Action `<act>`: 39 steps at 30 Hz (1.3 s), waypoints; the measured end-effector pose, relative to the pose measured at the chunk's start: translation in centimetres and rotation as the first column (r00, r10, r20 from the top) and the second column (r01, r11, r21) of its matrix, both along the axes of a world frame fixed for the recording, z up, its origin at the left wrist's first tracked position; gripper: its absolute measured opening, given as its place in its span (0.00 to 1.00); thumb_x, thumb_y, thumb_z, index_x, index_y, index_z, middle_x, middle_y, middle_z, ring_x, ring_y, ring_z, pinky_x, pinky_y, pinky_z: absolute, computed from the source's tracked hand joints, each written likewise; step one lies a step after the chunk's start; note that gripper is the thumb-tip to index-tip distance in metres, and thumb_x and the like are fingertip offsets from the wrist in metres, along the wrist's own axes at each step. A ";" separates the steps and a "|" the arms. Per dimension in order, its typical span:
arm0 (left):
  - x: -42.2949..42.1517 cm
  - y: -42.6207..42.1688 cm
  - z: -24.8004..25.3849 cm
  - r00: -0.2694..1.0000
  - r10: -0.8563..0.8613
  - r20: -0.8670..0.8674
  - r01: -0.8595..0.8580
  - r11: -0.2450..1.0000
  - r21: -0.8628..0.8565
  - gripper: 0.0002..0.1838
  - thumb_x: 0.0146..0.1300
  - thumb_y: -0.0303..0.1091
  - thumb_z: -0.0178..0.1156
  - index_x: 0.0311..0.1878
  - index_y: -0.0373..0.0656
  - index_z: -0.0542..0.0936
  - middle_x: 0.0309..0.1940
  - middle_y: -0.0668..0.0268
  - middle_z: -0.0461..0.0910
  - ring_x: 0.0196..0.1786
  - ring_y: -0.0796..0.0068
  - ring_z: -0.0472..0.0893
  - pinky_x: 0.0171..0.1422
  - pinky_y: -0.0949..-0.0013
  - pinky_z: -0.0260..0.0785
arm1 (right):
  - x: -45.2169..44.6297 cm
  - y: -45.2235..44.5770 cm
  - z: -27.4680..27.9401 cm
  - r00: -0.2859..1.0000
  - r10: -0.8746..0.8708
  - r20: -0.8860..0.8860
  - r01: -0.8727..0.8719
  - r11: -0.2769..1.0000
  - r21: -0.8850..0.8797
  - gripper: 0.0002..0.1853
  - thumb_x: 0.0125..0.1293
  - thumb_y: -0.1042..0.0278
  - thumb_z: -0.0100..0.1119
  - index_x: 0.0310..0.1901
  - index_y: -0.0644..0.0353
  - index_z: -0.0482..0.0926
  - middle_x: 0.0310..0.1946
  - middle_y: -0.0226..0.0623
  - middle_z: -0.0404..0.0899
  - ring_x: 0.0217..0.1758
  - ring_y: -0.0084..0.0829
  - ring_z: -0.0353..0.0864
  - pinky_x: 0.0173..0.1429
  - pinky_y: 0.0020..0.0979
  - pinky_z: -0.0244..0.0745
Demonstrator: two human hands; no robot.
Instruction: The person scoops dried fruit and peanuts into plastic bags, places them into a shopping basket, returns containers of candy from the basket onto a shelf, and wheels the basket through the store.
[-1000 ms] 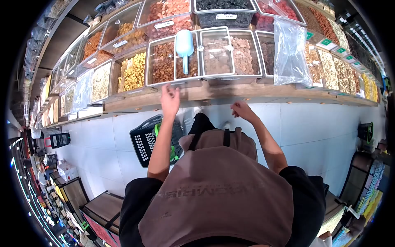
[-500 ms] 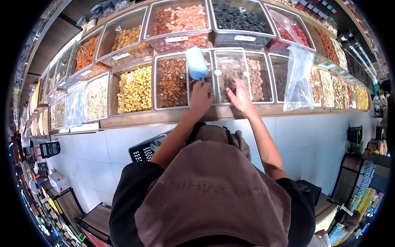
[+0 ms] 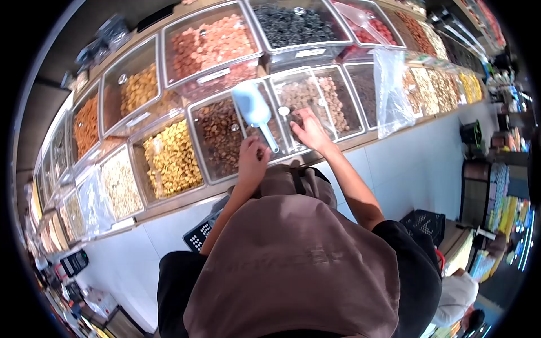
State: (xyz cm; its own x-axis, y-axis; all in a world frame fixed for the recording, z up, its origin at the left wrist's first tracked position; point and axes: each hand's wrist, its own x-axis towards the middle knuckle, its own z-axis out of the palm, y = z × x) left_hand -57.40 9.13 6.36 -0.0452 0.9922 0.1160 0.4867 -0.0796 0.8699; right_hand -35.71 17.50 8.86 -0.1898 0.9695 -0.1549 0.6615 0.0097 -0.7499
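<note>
Head view shows the blue scoop lying on a clear lid, probably light, stiff and slick, best taken by its handle, the left hand curled nearby, its grip unclear, the right hand loosely parted near a lid knob.

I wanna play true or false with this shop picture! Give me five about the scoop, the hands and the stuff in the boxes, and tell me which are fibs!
1. The scoop is light blue. True.
2. The scoop's handle points away from the person. False: it points toward the person.
3. The yellow pieces are in the box just left of the brown pieces. True.
4. The right hand is holding the scoop. False: it is over the next box to the right, apart from the scoop.
5. The black pieces are in the front row. False: they are in the row behind.
</note>
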 end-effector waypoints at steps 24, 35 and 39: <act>12.8 2.7 2.2 0.812 0.167 0.560 0.009 0.955 -0.297 0.06 0.69 0.29 0.61 0.43 0.37 0.82 0.35 0.68 0.83 0.36 0.82 0.79 0.42 0.77 0.70 | 26.3 0.6 -3.8 0.871 -0.482 0.095 0.392 0.799 0.455 0.07 0.65 0.75 0.57 0.41 0.70 0.76 0.54 0.58 0.75 0.57 0.55 0.74 0.63 0.45 0.69; 13.5 11.6 9.2 0.523 0.300 0.798 0.432 0.714 -0.552 0.44 0.70 0.70 0.42 0.60 0.32 0.75 0.51 0.47 0.82 0.52 0.58 0.84 0.60 0.61 0.76 | 23.7 -5.1 5.6 0.740 0.672 0.025 -0.624 0.672 0.400 0.03 0.58 0.72 0.58 0.31 0.61 0.77 0.66 0.42 0.71 0.65 0.43 0.73 0.64 0.43 0.69; 12.8 10.5 10.2 0.779 0.221 0.586 0.261 0.736 -0.625 0.32 0.72 0.60 0.51 0.58 0.37 0.78 0.42 0.61 0.85 0.45 0.72 0.84 0.57 0.70 0.74 | 23.8 -3.4 2.9 0.615 0.773 0.159 -0.773 0.550 0.316 0.05 0.59 0.71 0.57 0.34 0.62 0.79 0.66 0.43 0.72 0.65 0.41 0.73 0.63 0.42 0.68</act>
State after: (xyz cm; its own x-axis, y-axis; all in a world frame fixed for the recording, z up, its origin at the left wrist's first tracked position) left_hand -44.58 19.60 16.53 0.1578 0.7945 -0.5864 -0.1371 0.6057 0.7838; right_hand -11.87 14.06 11.75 -0.8905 0.4357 0.1310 0.2818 0.7543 -0.5930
